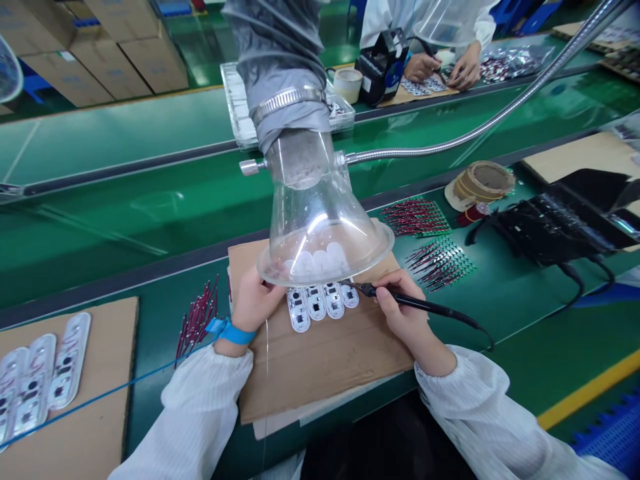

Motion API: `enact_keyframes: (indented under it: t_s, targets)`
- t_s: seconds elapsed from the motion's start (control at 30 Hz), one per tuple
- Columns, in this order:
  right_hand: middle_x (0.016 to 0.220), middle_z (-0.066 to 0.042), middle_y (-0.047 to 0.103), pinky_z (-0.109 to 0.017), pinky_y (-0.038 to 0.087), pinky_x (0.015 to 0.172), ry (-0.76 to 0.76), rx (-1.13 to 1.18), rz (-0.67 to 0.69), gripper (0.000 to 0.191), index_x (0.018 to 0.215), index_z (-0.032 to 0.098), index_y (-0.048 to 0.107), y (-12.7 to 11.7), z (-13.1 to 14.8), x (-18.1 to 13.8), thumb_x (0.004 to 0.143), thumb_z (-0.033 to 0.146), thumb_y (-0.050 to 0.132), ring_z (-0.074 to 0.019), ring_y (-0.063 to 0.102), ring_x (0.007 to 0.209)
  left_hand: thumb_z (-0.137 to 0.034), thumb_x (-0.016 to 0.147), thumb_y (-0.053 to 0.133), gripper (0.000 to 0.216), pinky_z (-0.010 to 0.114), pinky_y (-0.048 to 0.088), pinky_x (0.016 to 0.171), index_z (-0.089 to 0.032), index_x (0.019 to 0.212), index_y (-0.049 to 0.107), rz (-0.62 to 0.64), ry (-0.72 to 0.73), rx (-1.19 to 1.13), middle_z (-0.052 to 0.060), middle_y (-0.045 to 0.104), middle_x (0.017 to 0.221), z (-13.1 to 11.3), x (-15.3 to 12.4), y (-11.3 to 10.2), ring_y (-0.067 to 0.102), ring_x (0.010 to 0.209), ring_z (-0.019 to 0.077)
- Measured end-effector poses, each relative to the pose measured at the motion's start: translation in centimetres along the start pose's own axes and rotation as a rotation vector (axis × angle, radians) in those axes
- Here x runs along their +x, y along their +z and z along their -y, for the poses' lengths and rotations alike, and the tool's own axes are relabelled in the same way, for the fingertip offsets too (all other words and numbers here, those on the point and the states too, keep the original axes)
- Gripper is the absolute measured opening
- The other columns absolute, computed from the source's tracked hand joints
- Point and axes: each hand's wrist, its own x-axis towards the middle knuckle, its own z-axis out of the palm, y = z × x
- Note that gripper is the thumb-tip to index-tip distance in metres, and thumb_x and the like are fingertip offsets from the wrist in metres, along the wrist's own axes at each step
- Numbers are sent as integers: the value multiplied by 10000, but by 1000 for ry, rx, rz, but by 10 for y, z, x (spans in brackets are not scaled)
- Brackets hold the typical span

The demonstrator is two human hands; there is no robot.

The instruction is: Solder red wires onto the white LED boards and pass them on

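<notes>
My right hand [403,310] is closed around a black soldering iron [420,305], its tip touching the rightmost of several white oval circuit boards [320,301] on a cardboard sheet [325,353]. My left hand [255,300] is closed at the boards' left edge, partly under a clear fume hood [325,233]; a thin solder wire [267,353] runs down from it. A blue wrist strap [229,330] circles my left wrist.
Red-wired parts lie at the left [197,319] and right [430,243]. Tape rolls [483,183] and a black soldering station [555,223] sit right. More boards [45,377] rest on cardboard at the left. Across the green conveyor [125,200], another person's hands [443,67] work.
</notes>
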Motion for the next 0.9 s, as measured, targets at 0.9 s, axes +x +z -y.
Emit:
enact_keyframes:
  t_s: [0.9]
  targets:
    - [930, -24, 754, -357, 605, 723, 42, 18, -18, 197, 1079, 275, 732, 0, -6, -4, 1118, 468, 720, -211, 729, 770, -351, 928, 745, 153, 317, 619, 741, -217, 1002, 751, 18, -81, -59, 65, 806, 943, -1, -1, 0, 734, 878, 216]
